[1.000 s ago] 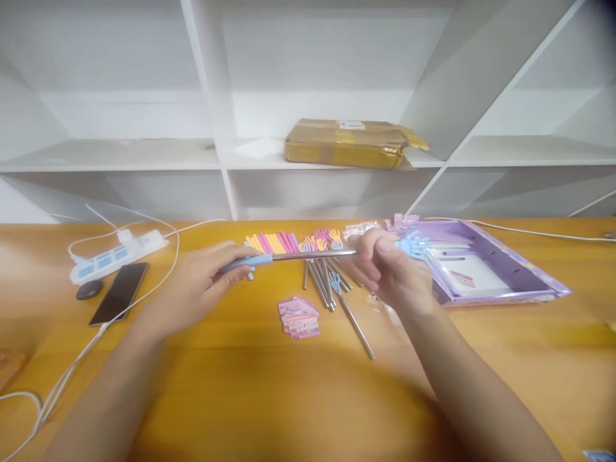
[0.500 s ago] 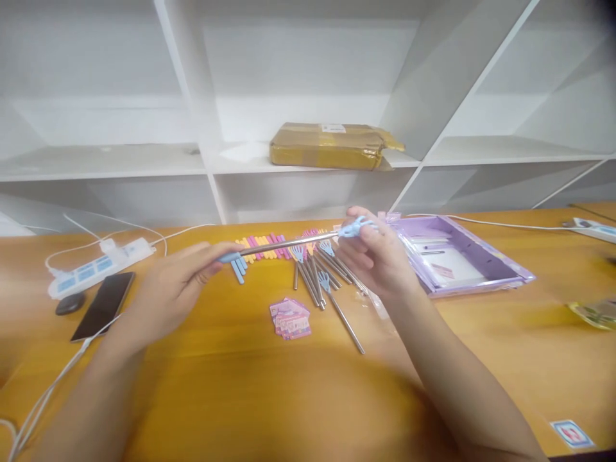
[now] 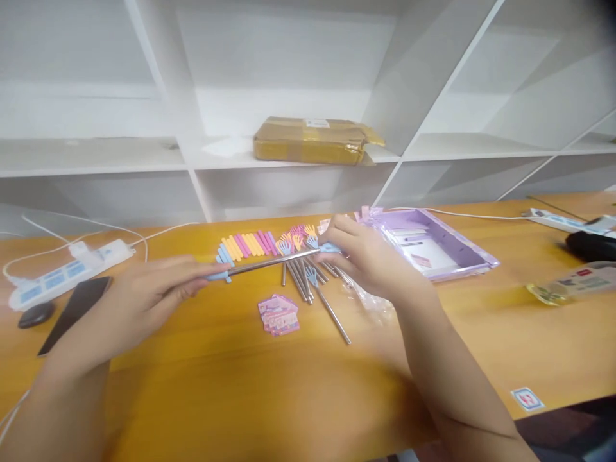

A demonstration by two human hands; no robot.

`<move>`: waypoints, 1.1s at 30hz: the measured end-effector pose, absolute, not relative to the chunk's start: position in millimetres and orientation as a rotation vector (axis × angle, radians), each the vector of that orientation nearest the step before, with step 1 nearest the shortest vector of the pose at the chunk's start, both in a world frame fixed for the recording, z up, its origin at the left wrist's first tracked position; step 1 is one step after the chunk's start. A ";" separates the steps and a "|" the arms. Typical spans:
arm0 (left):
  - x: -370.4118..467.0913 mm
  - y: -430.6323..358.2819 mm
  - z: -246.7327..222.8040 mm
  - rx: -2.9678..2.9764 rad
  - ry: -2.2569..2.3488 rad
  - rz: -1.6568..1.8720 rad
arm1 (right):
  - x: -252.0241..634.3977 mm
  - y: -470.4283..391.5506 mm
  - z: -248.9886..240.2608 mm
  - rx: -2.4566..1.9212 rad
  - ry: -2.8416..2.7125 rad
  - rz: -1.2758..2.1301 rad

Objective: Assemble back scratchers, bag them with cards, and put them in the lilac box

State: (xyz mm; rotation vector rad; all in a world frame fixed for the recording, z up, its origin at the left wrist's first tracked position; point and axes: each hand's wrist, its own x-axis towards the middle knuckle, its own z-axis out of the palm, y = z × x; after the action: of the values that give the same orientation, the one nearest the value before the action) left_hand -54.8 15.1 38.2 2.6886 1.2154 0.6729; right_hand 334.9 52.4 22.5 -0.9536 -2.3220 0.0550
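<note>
Between my hands, above the table, a back scratcher [image 3: 274, 262] with a metal rod and light blue ends is held almost level. My left hand [image 3: 158, 289] grips its blue handle. The fingers of my right hand [image 3: 360, 250] close round the blue hand-shaped head and hide most of it. Beyond the rod lie several metal rods [image 3: 301, 279] with blue, orange and pink hand-shaped heads. One blue-headed back scratcher [image 3: 332, 314] lies apart, nearer me. A row of blue, orange and pink handles [image 3: 250, 244] is at the left. Small pink printed cards [image 3: 279, 316] lie in front.
At the right stands a purple open box [image 3: 437, 247] with a crumpled clear bag [image 3: 373, 305] beside it. A power strip [image 3: 72, 273], a mouse [image 3: 36, 314] and a phone [image 3: 74, 314] are at the left. A taped carton [image 3: 312, 141] rests on the shelf. A bottle [image 3: 577, 282] lies far right.
My right hand has turned and now covers most of the blue hand-shaped head, which showed clearly before. The view has shifted right, and the back scratcher sits slightly lower in it.
</note>
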 end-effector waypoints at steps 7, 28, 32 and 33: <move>-43.9 10.0 35.7 2.600 1.278 0.720 | 338.1 45.9 22.3 -0.766 -2.212 0.104; -52.1 14.5 40.0 2.715 1.275 0.777 | 339.6 57.9 14.7 -0.521 -2.046 -0.219; -46.6 15.4 38.0 2.830 1.256 0.851 | 334.7 59.3 11.5 -0.533 -2.022 -0.213; -45.2 15.6 37.5 2.847 1.280 0.876 | 333.9 60.1 10.4 -0.536 -2.014 -0.210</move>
State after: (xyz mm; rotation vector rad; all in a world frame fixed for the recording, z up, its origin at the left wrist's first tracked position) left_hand -45.2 15.6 37.5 2.8472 1.2805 0.8762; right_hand 333.9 60.1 10.4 -0.5361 -2.0142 -0.2099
